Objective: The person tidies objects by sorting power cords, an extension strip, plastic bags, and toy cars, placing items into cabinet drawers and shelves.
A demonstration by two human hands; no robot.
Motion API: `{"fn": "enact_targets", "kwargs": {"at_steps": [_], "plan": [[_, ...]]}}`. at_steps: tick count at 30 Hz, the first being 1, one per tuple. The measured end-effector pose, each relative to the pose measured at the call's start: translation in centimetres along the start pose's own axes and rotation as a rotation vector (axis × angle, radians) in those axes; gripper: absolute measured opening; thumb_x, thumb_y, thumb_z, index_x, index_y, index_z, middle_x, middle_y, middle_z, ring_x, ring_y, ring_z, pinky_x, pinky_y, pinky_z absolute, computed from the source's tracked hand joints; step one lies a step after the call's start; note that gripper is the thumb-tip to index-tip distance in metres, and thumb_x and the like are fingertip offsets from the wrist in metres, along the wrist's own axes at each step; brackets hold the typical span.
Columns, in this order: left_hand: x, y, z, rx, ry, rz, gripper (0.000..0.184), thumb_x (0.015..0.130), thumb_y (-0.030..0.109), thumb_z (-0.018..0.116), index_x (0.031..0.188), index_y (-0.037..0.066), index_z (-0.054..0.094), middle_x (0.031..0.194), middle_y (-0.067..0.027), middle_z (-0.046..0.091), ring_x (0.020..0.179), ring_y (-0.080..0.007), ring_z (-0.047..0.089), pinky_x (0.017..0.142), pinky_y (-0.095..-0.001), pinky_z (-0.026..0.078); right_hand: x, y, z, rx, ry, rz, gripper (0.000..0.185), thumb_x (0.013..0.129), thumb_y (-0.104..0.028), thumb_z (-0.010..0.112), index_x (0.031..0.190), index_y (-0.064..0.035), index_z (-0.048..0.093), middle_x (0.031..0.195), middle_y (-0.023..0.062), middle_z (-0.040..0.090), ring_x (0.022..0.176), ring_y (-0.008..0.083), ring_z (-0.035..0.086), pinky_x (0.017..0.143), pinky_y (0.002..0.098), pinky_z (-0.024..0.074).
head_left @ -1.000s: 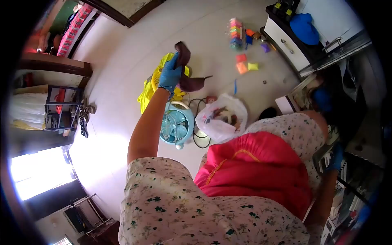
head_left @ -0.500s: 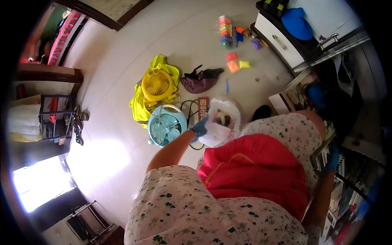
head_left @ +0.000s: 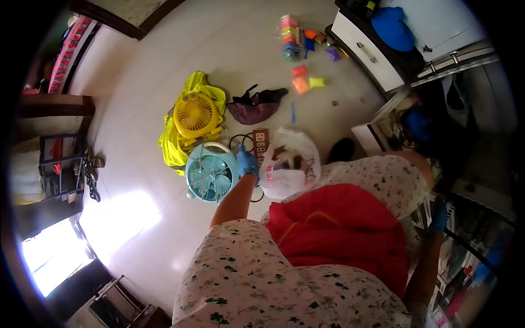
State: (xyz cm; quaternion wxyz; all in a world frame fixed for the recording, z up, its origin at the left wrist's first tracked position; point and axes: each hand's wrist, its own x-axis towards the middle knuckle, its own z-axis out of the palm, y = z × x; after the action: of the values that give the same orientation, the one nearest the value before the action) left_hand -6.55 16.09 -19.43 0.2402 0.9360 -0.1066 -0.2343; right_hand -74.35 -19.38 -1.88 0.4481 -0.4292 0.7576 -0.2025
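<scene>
My left hand (head_left: 248,163), in a blue glove, hovers between the light-blue fan (head_left: 210,174) and the white plastic bag (head_left: 281,183). At least one finger points away from me, and I see nothing held in it. The bag stands with its mouth up, and brownish and pale things show inside. My right hand (head_left: 439,215), also gloved in blue, is at the shelf of books and papers (head_left: 437,262) on the right. Its fingers are dark and hard to make out. Red cloth (head_left: 339,229) lies over my lap.
A yellow fan (head_left: 197,116) rests on a yellow vest (head_left: 170,145). Near it are a dark purple bag (head_left: 257,112) and a red power strip (head_left: 261,143). Colourful packets (head_left: 299,85) lie farther off, before a white drawer cabinet (head_left: 358,49).
My left hand has moved off the plastic bag, leftward to the light-blue fan's edge. The bag's opening is more visible. My right hand stays at the shelf; the view has shifted slightly.
</scene>
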Motion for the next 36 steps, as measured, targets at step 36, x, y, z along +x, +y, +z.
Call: {"fn": "enact_targets", "kwargs": {"at_steps": [36], "plan": [[-0.4,0.0,11.6,-1.131,-0.647,-0.694,0.025,0.081,0.027,0.056,0.096,0.007,0.059,0.078,-0.0065,0.06,0.06,-0.0209,0.058,0.055,-0.032,0.049,-5.6,-3.2,-4.7,-0.428,0.09,-0.414,0.059,0.068,0.006,0.059,0.124,-0.0106,0.049,0.123,0.0089,0.052,0.112,0.0237,0.049,0.094,0.0302,0.0397]]}}
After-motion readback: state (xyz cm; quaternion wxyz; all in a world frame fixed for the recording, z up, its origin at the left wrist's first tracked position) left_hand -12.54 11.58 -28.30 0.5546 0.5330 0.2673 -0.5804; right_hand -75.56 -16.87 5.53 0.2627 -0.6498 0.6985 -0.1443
